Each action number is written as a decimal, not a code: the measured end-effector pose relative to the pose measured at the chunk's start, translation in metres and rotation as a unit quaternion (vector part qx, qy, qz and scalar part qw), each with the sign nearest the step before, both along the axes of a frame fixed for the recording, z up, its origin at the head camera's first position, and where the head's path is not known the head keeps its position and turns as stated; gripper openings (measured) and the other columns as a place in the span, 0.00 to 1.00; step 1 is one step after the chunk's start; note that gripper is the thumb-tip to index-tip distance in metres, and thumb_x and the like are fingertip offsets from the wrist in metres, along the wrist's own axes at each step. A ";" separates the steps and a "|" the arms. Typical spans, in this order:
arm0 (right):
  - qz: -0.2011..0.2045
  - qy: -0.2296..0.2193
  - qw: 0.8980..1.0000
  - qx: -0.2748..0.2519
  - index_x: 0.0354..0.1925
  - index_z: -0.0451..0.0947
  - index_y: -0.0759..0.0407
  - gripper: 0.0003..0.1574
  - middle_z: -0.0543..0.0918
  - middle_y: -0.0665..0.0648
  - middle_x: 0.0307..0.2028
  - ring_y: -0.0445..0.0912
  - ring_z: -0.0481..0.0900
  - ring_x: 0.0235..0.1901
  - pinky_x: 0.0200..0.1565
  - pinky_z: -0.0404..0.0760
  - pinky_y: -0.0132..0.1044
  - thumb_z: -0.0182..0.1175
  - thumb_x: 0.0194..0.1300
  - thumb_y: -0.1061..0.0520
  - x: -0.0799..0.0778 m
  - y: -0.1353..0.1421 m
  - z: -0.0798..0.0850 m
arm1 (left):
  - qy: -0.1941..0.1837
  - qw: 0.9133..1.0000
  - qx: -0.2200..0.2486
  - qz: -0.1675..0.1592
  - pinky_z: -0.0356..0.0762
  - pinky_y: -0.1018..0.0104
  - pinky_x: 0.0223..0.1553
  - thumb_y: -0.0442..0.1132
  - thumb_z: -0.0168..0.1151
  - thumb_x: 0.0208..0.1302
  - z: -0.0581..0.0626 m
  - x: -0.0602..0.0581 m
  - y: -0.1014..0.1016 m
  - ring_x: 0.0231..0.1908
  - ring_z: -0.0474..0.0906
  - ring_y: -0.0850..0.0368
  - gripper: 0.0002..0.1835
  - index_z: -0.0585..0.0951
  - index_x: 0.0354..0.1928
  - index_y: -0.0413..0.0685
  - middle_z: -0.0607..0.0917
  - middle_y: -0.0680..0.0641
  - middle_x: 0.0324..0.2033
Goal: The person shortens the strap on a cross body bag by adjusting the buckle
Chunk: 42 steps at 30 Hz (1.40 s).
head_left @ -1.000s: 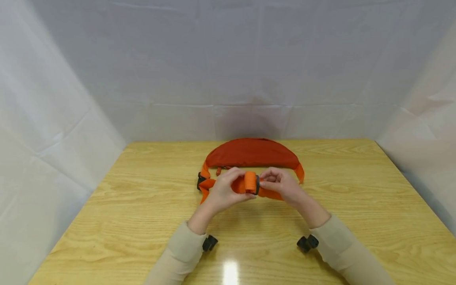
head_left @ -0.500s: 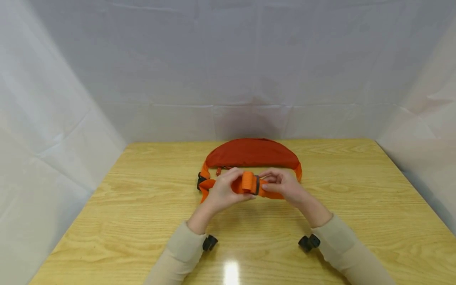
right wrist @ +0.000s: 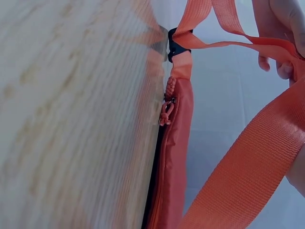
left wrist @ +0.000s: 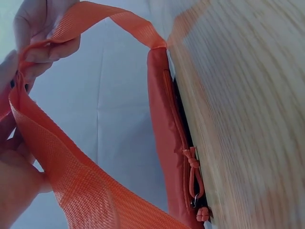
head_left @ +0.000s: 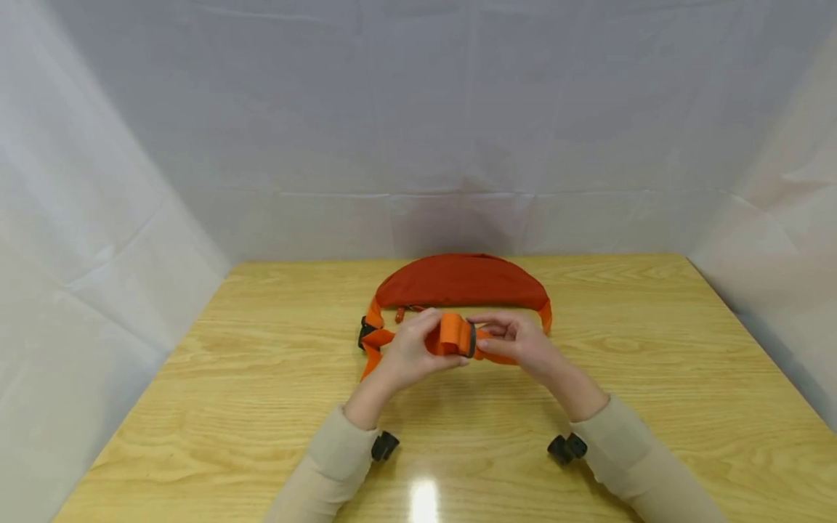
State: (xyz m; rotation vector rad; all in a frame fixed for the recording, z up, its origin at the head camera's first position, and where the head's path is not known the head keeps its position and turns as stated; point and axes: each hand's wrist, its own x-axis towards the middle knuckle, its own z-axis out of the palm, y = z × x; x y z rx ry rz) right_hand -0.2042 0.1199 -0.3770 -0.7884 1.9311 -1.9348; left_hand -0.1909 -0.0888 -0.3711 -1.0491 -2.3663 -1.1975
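A red waist bag (head_left: pixel 464 282) lies on the table with its orange strap (left wrist: pixel 71 167) lifted in front of it. My left hand (head_left: pixel 413 354) grips the strap, thumb below and fingers above, left of a dark slider buckle (head_left: pixel 471 340). A loop of webbing (head_left: pixel 451 331) stands up beside that slider. Just to its right, my right hand (head_left: pixel 528 345) pinches the strap between thumb and fingers. At the bag's left end, a black clip buckle (right wrist: pixel 177 45) joins the strap. The slider is mostly hidden by fingers in both wrist views.
The wooden table (head_left: pixel 261 407) extends around the bag on all sides. White sheeting (head_left: pixel 458 131) rises behind and at both sides. A corded zipper pull (left wrist: pixel 192 167) hangs from the bag's front edge. Black wrist mounts (head_left: pixel 384 445) sit at both cuffs.
The loop beside the slider has grown wider and shifted slightly left. The strap at the bag's right end has drawn inward. Both hands stay nearly in place, still holding the strap.
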 end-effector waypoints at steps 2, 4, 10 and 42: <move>0.002 0.008 1.000 0.006 0.57 0.64 0.72 0.31 0.74 0.69 0.47 0.51 0.77 0.41 0.40 0.76 0.41 0.59 0.57 0.62 0.001 -0.001 0.001 | -0.004 1.000 -0.003 0.006 0.72 0.67 0.39 0.38 0.73 0.40 0.000 0.000 0.000 0.37 0.73 0.58 0.26 0.76 0.44 0.41 0.77 0.49 0.37; 0.002 0.011 1.000 0.014 0.58 0.63 0.71 0.34 0.72 0.71 0.49 0.54 0.76 0.44 0.40 0.76 0.40 0.61 0.55 0.61 0.002 -0.002 0.001 | -0.002 1.000 -0.005 0.013 0.72 0.68 0.38 0.39 0.73 0.39 0.001 0.000 0.000 0.36 0.73 0.58 0.26 0.76 0.44 0.41 0.78 0.48 0.37; -0.008 0.016 0.999 0.042 0.59 0.63 0.68 0.37 0.70 0.70 0.52 0.58 0.72 0.47 0.40 0.76 0.36 0.64 0.52 0.61 0.004 -0.004 0.003 | -0.005 1.000 -0.005 0.026 0.71 0.70 0.33 0.41 0.74 0.35 0.000 -0.001 -0.001 0.34 0.72 0.60 0.27 0.78 0.43 0.41 0.79 0.47 0.38; -0.069 0.080 0.990 0.091 0.54 0.68 0.71 0.32 0.75 0.67 0.47 0.50 0.76 0.40 0.38 0.75 0.33 0.64 0.51 0.62 0.004 -0.006 0.000 | -0.033 0.996 -0.057 0.052 0.71 0.71 0.32 0.43 0.70 0.45 0.000 0.000 -0.002 0.34 0.71 0.61 0.22 0.77 0.43 0.41 0.78 0.50 0.37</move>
